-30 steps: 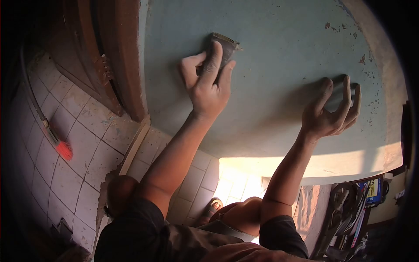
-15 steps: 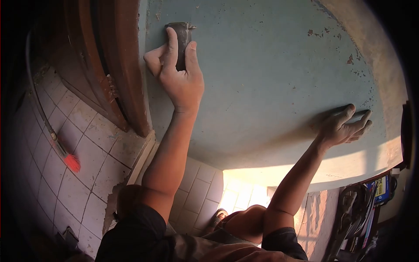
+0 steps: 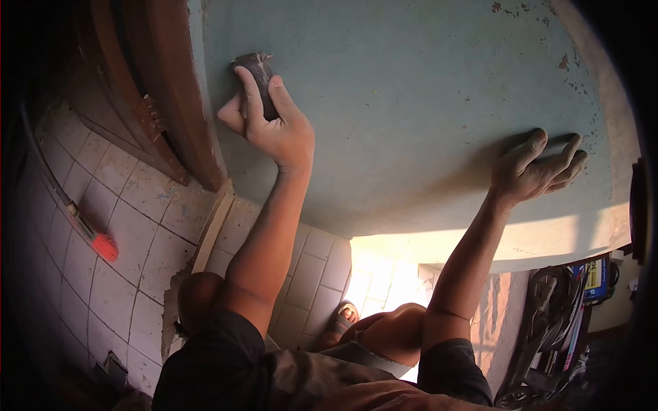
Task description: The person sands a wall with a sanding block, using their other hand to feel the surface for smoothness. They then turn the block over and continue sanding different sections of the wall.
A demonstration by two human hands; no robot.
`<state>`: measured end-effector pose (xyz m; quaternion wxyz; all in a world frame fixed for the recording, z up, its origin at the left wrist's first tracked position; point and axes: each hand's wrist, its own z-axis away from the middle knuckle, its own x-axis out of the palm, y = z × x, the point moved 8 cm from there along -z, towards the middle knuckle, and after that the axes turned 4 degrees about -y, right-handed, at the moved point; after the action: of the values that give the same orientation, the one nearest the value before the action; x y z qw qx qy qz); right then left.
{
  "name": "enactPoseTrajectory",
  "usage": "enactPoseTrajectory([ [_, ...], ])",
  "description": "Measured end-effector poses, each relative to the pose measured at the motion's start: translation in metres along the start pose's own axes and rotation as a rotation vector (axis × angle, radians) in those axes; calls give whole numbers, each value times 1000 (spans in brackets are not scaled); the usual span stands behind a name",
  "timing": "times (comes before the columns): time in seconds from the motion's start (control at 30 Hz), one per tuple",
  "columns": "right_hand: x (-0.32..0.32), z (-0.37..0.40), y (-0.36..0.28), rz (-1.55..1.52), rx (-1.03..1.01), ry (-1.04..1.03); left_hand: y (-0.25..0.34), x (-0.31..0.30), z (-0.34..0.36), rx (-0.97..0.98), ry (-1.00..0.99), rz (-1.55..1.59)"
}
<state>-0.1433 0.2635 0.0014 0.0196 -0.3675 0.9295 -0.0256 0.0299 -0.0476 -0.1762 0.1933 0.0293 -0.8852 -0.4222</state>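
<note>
Fingers of the left hand pinched the block by its sides at the wall, upper left, seemingly for firm grip; right hand, right of frame, had fingers loosely spread, perhaps for balance.

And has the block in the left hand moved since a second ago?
Yes, the dark block is now closer to the brown door frame.

Dark block apparently nearer brown frame
</note>
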Motion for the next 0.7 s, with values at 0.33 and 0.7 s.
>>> enactPoseTrajectory([
  [0.33,-3,-3,-2,4,-27,45,54,10,50,587,-251,47],
  [0.7,-5,-4,-7,6,-32,81,35,8,25,232,-206,176],
])
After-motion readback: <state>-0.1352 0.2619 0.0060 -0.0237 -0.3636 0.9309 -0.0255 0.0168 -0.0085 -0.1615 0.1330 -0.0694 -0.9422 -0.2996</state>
